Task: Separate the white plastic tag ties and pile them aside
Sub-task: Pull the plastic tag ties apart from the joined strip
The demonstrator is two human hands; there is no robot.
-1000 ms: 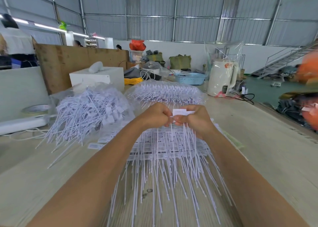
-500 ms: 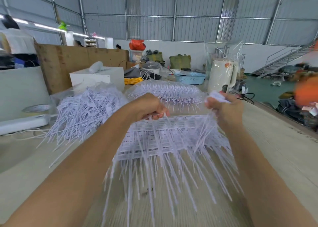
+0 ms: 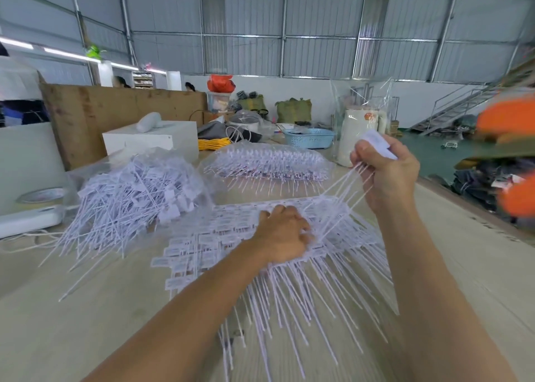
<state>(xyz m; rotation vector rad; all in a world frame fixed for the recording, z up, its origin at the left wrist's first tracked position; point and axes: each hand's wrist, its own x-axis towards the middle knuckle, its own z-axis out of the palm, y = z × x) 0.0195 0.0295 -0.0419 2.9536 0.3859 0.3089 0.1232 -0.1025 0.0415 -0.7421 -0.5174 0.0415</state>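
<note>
The right hand (image 3: 386, 168) is raised above the counter (image 3: 86, 323), fingers curled tight around a small bunch of tag ties (image 3: 344, 192) whose thin tails trail down to the joined sheet of ties (image 3: 220, 236). The left hand (image 3: 285, 234) rests on that sheet with fingers bent, seemingly pinning it, though I cannot tell whether it grips any ties. The pile of separated ties (image 3: 130, 199) lies well to the left, with a bagged stack of unseparated sheets (image 3: 269, 161) beyond. The risk, as I judge it: if the tails snag in the sheet, the pull could lift the whole stack, scatter ties, or snap a tail.
</note>
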